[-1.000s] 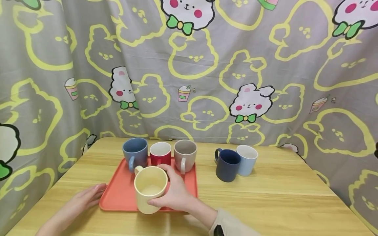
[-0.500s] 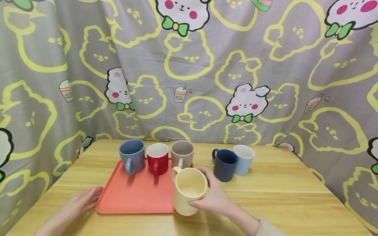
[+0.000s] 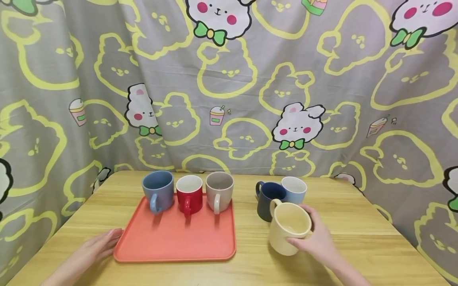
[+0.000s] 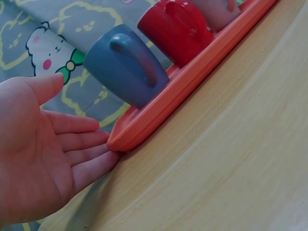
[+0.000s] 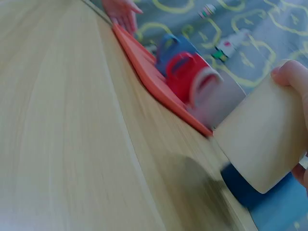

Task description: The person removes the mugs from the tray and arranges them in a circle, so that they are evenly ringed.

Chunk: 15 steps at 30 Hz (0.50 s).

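Observation:
My right hand (image 3: 316,236) grips a pale yellow mug (image 3: 286,234) by its body, thumb at the front and the handle pointing to the back left. In the right wrist view the yellow mug (image 5: 269,130) hangs above the table, its shadow below it. My left hand (image 3: 96,248) has its fingers straight, fingertips at the left edge of the coral tray (image 3: 175,242); the left wrist view shows them touching the tray's corner (image 4: 125,139). Along the tray's back stand a blue mug (image 3: 162,194), a red mug (image 3: 191,194) and a grey mug (image 3: 222,190), handles facing me.
Right of the tray, a navy mug (image 3: 264,206) and a light blue mug (image 3: 297,194) stand side by side on the wooden table (image 3: 358,238). The yellow mug partly covers the navy one in the head view. A patterned grey curtain (image 3: 243,87) hangs behind the table.
My right hand has carried the yellow mug rightward, from over the tray to over the table in front of the navy mug. My left hand has stayed at the tray's left edge.

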Motion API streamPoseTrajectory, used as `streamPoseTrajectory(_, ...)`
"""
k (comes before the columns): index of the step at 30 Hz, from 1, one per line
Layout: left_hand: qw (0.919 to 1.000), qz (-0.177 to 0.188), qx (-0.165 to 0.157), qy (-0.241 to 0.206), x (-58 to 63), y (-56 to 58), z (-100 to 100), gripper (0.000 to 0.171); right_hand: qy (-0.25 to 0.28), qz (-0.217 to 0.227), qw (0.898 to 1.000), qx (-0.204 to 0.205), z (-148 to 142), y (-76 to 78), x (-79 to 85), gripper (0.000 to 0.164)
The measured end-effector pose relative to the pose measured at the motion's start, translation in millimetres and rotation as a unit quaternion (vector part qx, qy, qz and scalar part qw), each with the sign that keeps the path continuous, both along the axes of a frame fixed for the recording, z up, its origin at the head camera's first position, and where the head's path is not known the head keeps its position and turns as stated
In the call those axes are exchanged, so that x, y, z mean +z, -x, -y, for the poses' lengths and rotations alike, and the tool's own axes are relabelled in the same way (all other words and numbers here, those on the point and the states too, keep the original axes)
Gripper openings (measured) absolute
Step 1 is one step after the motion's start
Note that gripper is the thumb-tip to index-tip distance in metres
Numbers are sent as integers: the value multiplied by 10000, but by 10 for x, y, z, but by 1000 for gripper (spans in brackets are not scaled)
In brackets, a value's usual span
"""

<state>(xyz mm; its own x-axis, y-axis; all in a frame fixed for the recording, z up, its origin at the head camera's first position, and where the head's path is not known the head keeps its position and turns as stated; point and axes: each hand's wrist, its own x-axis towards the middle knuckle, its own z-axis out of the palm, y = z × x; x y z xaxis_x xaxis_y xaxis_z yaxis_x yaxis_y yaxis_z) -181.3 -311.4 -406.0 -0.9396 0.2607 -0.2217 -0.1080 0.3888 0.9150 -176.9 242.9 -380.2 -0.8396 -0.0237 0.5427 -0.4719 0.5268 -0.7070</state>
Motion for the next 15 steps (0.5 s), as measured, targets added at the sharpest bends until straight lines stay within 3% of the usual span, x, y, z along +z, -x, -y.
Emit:
streamPoseTrajectory(9, 9999, 1, -80, -134, -34, 17, 23, 71, -207, 323, 9943, -990, -546, -57, 21, 81)
streamPoseTrajectory(15, 9995, -23, -81, -293, -66, 25, 37, 69, -433, 1046, 9765, -1832, -771, 32, 16, 86)
